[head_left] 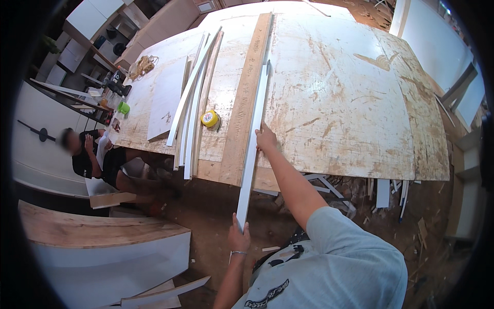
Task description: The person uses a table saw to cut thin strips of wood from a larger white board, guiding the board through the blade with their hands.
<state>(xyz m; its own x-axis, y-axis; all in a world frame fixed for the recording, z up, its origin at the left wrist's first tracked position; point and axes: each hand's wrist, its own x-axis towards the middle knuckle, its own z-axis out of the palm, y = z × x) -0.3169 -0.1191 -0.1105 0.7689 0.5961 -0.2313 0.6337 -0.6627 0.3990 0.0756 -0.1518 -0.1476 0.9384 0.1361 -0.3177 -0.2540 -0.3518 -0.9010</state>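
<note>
A long, narrow white strip (pixel 252 159) runs lengthwise over the near edge of a worktable (pixel 334 134). My left hand (pixel 238 236) grips its near end, which sticks out past the table edge. Farther up, my right hand (pixel 265 138) has its fingers closed on the strip's right side. Just to the left lies a long brown board (pixel 246 98) with handwriting on it, parallel to the strip. A small dark piece (pixel 268 64) shows at the strip's far end; its kind is unclear.
Left of the board lie a yellow tape measure (pixel 210 118), several loose strips (pixel 193 103) and a white panel (pixel 167 98). A coil of cord (pixel 143 67) and a power drill (pixel 119 84) are farther left. A person (pixel 92 154) sits beyond. Offcuts (pixel 383 193) litter the floor.
</note>
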